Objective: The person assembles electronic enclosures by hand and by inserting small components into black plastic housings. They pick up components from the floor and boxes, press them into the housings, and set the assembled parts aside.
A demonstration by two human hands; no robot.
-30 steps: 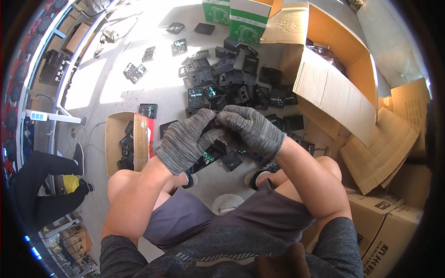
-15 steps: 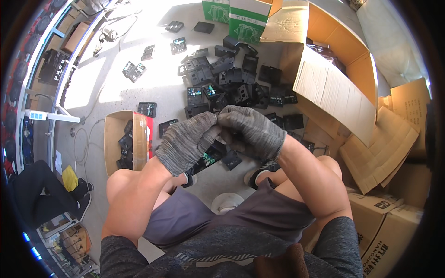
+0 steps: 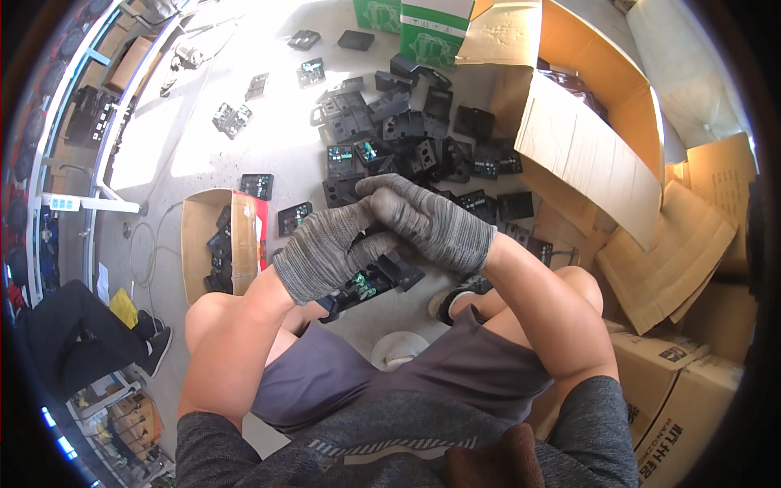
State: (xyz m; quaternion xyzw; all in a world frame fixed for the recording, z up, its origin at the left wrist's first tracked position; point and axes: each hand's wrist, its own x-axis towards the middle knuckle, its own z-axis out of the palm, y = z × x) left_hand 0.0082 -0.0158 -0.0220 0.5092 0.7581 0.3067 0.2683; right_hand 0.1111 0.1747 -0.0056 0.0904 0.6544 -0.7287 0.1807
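Both my hands wear grey knitted gloves and meet in front of me above the floor. My left hand (image 3: 329, 246) is curled, its fingertips hidden by the other hand. Over it lies my right hand (image 3: 435, 226), its fingers bent across the left fingers. Whatever is between them, if anything, is hidden. Just below the hands a black case with a green circuit board (image 3: 364, 285) shows in part; whether it is touched cannot be seen. Beyond the hands lies a heap of black plastic cases (image 3: 390, 126), some with circuit boards exposed.
An open carton (image 3: 199, 252) with black cases stands at left. A large open cardboard box (image 3: 590, 150) is at far right, near flattened cardboard (image 3: 671, 252). Green-and-white boxes (image 3: 431, 37) stand at the back. Another person's dark-clothed leg (image 3: 81, 325) is at left.
My right hand has shifted from a fingertip pinch against the left hand to lying over it, its fingers reaching further left. The other person's leg has moved slightly.
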